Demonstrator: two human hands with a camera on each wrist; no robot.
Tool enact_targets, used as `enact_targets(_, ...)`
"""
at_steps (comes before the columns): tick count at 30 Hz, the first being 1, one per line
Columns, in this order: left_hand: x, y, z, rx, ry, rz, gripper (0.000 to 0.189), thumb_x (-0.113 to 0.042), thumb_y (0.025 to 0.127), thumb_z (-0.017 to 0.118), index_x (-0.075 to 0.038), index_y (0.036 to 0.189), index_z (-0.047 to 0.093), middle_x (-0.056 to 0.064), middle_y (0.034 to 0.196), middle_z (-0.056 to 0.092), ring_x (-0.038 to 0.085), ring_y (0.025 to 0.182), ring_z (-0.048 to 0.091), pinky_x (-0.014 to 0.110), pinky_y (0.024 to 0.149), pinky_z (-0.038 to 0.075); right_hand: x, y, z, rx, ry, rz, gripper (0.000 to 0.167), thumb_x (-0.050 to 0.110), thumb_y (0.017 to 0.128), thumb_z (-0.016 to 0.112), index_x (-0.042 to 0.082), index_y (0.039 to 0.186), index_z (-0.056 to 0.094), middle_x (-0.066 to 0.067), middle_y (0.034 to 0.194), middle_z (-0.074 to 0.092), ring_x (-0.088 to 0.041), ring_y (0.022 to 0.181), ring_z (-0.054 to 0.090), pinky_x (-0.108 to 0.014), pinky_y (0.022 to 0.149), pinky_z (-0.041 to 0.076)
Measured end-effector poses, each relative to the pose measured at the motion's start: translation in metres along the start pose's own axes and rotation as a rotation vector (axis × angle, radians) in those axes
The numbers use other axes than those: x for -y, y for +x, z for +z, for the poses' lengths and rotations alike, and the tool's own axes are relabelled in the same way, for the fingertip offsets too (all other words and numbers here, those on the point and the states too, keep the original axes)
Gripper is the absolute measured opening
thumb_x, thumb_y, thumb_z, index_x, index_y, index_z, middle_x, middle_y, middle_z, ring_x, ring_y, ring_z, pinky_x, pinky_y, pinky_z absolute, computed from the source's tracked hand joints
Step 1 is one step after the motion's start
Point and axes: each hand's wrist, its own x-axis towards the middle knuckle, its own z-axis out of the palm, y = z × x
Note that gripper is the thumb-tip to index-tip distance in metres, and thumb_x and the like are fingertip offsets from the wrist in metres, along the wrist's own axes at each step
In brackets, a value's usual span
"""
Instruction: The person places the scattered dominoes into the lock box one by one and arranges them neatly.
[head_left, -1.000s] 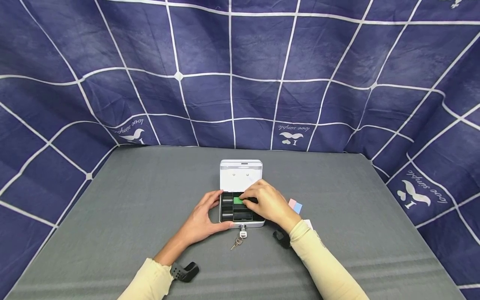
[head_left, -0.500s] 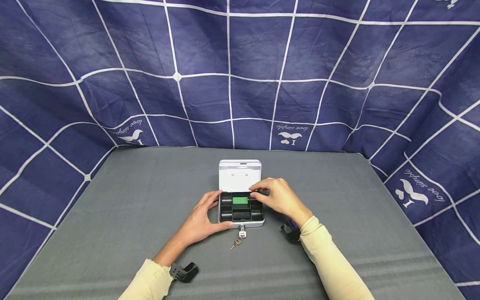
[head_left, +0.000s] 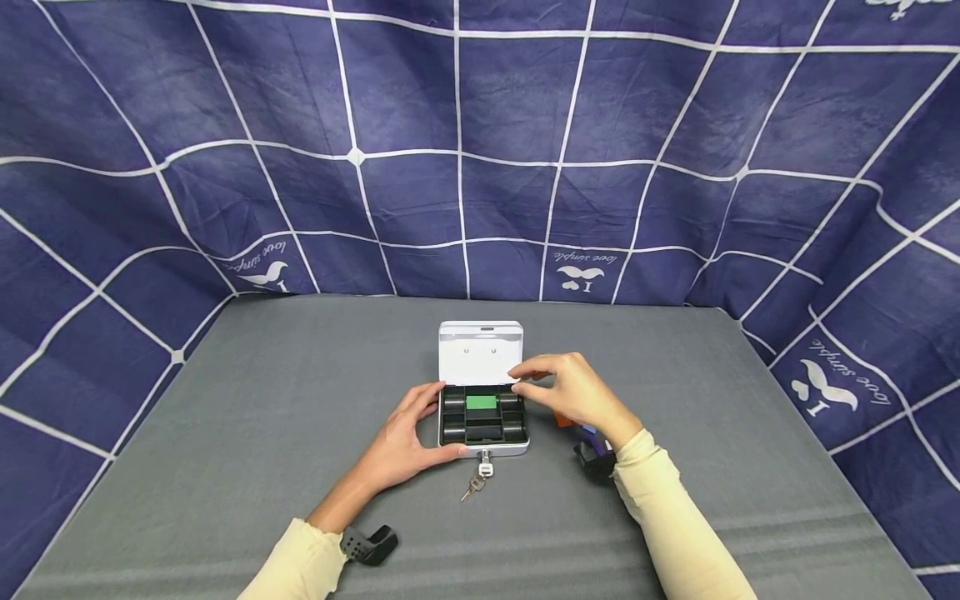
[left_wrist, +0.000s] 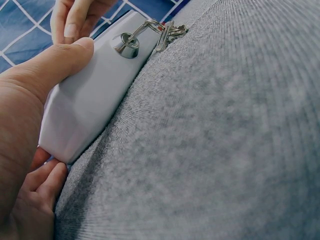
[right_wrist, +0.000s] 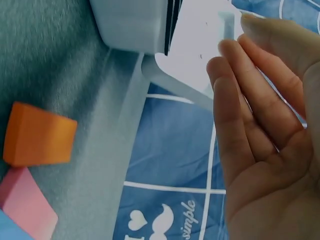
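A small white cash box (head_left: 508,449) stands on the table with its lid (head_left: 480,357) raised and a black divided tray (head_left: 483,432) inside. The green block (head_left: 481,402) lies in the tray's rear middle compartment. My left hand (head_left: 403,435) grips the box's left side, thumb on the front wall and fingers round toward the back. Keys (left_wrist: 170,36) hang from the front lock (left_wrist: 128,46). Beside the box's right rear corner is my right hand (head_left: 572,389), its fingers loosely bent and holding nothing, as the right wrist view shows.
Right of the box, an orange block (right_wrist: 41,135), a pink block (right_wrist: 29,204) and a light blue block (right_wrist: 11,231) lie on the grey table (head_left: 315,358), partly hidden by the right arm in the head view. A blue gridded curtain (head_left: 405,200) hangs behind.
My right hand has left the green block and moved right, away from the tray toward the box's right rear corner. The green block stays in the tray. My left hand keeps its grip.
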Motion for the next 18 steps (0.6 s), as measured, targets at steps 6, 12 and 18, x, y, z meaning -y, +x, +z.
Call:
enact_targets(6, 0.000, -0.001, 0.000, -0.004, -0.003, 0.000, 0.100, -0.044, 0.076, 0.092, -0.009, 0.156, 0.043, 0.008, 0.152, 0.045, 0.030, 0.135, 0.057, 0.039, 0.117, 0.047, -0.007, -0.002, -0.008, 0.009, -0.001, 0.065, 0.020, 0.017, 0.090, 0.081, 0.010, 0.109, 0.081, 0.000, 0.103, 0.079, -0.015, 0.093, 0.074, -0.038, 0.087, 0.065)
enact_targets(12, -0.001, -0.001, 0.000, -0.002, 0.008, -0.006, 0.101, -0.045, 0.075, 0.092, -0.009, 0.156, 0.043, 0.007, 0.152, 0.045, 0.029, 0.135, 0.057, 0.038, 0.117, 0.047, -0.017, -0.005, -0.014, 0.057, 0.046, 0.096, 0.024, 0.021, 0.092, 0.080, 0.009, 0.112, 0.080, -0.004, 0.106, 0.079, -0.016, 0.096, 0.073, -0.041, 0.090, 0.064)
enact_targets(18, -0.001, -0.002, -0.001, 0.002, 0.006, -0.015, 0.101, -0.044, 0.075, 0.093, -0.010, 0.155, 0.043, 0.007, 0.152, 0.045, 0.029, 0.135, 0.057, 0.037, 0.118, 0.046, -0.027, -0.009, -0.019, 0.081, 0.066, 0.102, 0.025, 0.021, 0.092, 0.080, 0.006, 0.113, 0.079, -0.006, 0.104, 0.079, -0.012, 0.092, 0.073, -0.037, 0.090, 0.064)
